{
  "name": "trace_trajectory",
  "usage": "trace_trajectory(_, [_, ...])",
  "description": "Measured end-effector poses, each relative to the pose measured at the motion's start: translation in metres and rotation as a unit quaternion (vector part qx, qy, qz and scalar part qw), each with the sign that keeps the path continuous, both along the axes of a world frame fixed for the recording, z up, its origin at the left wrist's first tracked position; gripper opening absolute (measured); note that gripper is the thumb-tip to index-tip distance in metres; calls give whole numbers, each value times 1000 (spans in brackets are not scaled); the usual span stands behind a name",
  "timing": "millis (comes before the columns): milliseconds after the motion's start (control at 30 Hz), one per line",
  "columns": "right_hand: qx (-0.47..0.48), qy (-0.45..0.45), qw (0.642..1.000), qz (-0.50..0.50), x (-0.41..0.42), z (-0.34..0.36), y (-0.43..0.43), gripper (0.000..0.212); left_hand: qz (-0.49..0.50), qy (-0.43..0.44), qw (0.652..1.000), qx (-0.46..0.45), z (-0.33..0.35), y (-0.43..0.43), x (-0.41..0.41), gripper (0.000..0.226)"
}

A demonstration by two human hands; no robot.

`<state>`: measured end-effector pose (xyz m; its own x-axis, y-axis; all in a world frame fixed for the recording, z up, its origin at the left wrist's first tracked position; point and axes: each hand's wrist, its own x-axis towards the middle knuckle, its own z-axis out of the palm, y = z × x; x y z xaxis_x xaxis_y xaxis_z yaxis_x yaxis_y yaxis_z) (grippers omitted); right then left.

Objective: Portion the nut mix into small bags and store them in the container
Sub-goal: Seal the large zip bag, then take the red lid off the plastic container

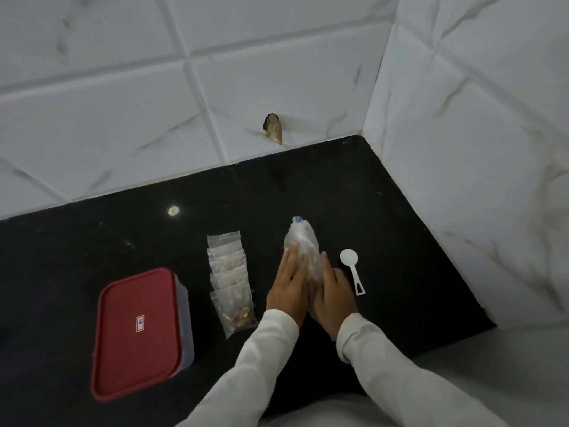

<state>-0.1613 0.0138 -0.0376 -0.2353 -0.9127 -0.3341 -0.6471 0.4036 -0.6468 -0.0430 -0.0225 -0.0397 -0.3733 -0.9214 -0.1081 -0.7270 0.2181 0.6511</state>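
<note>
So, the person was standing at the black tabletop (92,257), in a corner of white marble-look tiled walls (123,103), with both hands down on a big clear plastic bag (300,241). It lay flat, with something blue at its far tip. The left hand (288,285) was on the bag's left side, fingers pretty much straight, pressing rather than grabbing. The right hand (331,291) was on the right side, fingers also stretched out along the plastic, not curled round it as far as I could see. What was in that bag I honestly couldn't tell, too cloudy. Just left of the hands was a row of small zip bags (229,272), overlapping like shingles and running toward the wall, the nearest one clearly holding brown nut mix (243,315). Further left sat the container (184,318) with its red lid (135,334) on, apart from the bags. Just beside the right hand lay a white plastic scoop (351,266), bowl end toward the wall. Long white sleeves (385,365) on both arms. One tile had a chipped hole (273,128) low down.
</note>
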Motion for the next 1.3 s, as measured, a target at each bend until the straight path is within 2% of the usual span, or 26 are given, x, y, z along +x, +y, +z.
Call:
trace_trajectory(67, [-28, 69, 996, 45, 0, -2, 0, 75, -75, -84, 988, -109, -18, -2, 3, 72])
trace_trajectory(100, [-38, 107, 991, 70, 1, -4, 0, 74, -94, -111, 983, -111, -21, -1, 5, 75])
trace_trajectory(267, [-16, 178, 976, 121, 0, -11, 1, 71, -141, -231, 962, -44, -16, 0, 0, 79])
trace_trajectory(433, [-5, 182, 975, 125, -2, 8, 0, 64, -136, -260, 956, -24, -6, -1, -4, 72])
trace_trajectory(500, [-35, 185, 974, 124, -2, 28, 6, 56, -111, -247, 963, -13, 10, 1, 0, 68])
trace_trajectory(600, [-149, 189, 961, 138, 9, 58, 14, 43, -13, -127, 988, -84, 33, 14, 17, 60])
trace_trajectory(700, [-229, 164, 944, 173, 40, 75, 20, 35, 89, -41, 976, -195, 52, 27, 51, 51])
trace_trajectory(833, [-272, 148, 916, 256, 93, 82, 26, 38, 167, -37, 958, -230, 65, 33, 121, 47])
trace_trajectory(933, [-290, 123, 897, 310, 139, 73, 26, 44, 190, -73, 953, -222, 60, 40, 181, 45])
trace_trajectory(1067, [-252, 152, 878, 378, 203, 63, 23, 53, 217, -110, 948, -205, 50, 58, 252, 46])
trace_trajectory(1167, [-243, 165, 864, 409, 247, 57, 26, 57, 248, -90, 949, -175, 40, 72, 294, 49])
trace_trajectory(1300, [-237, 185, 864, 403, 286, 48, 32, 55, 251, -35, 963, -96, 30, 84, 325, 57])
